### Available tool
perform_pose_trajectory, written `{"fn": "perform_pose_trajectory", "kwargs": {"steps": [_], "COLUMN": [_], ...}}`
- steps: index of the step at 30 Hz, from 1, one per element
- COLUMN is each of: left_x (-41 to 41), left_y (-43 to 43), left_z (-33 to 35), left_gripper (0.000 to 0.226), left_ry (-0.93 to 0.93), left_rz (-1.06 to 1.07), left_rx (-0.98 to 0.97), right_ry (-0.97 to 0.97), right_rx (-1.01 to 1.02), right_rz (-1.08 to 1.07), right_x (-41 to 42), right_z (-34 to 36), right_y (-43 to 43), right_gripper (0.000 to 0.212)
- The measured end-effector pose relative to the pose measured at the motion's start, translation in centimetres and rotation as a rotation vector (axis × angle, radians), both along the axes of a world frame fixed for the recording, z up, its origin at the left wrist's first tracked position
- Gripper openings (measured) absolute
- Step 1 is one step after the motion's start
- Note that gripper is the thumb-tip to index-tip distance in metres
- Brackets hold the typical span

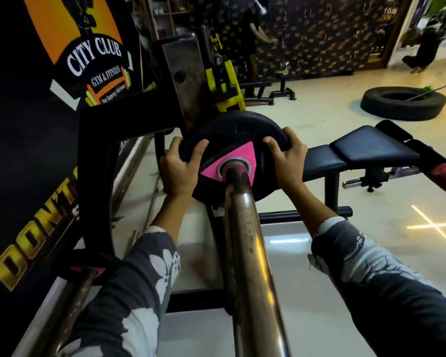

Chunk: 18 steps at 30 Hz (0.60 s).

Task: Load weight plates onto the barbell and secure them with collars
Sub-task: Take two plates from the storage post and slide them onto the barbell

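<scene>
Weight plate (232, 135) is on the barbell (247, 240): the bar end runs through its centre hole, and a steel hub ring (224, 163) sits around the bar. Plate is black with a pink triangle (245, 155) on the face toward the camera. Both hands are on it. Left hand (178, 168) grips the left rim, thumb across the face and fingers curled round the edge out of view. Right hand (289, 161) mirrors that on the upper right rim, thumb on the face and fingers wrapped behind. So two closed grips, both holding the plate, one each side of the bar. Both forearms are in patterned grey sleeves and run either side of the bar, which is worn brown steel with glare along it. Plate sits just in front of the rack upright (186, 73) with its yellow hooks (224, 83). A black padded bench (371, 148) lies to the right, behind the plate. A tyre (402, 104) lies flat on the pale floor, well apart at far right. Black wall banner (93, 60) at left reads CITY CLUB GYM & FITNESS. Another person (252, 34) stands at the back, blurred. Can't tell how far along the bar the plate has been seated.
</scene>
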<state>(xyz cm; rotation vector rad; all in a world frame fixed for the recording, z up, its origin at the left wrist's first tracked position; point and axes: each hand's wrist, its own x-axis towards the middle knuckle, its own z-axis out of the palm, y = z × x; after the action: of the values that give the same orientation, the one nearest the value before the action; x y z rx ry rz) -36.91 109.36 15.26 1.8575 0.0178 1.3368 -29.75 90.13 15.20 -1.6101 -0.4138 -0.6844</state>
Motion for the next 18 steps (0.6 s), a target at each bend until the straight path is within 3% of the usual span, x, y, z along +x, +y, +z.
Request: {"fn": "perform_pose_trajectory", "kwargs": {"steps": [12, 18], "left_x": [0.8, -4.5], "left_y": [0.8, -0.3], "left_z": [-0.4, -1.7], "left_gripper": [0.062, 0.056], "left_ry": [0.09, 0.178], "left_rz": [-0.075, 0.116], "left_rx": [0.03, 0.349], "right_ry": [0.031, -0.05], "right_rx": [-0.123, -0.415], "right_rz": [-0.043, -0.324], "right_x": [0.7, -5.4], "right_z": [0.5, -1.0], "right_y": [0.2, -1.0], "right_gripper": [0.052, 0.059]}}
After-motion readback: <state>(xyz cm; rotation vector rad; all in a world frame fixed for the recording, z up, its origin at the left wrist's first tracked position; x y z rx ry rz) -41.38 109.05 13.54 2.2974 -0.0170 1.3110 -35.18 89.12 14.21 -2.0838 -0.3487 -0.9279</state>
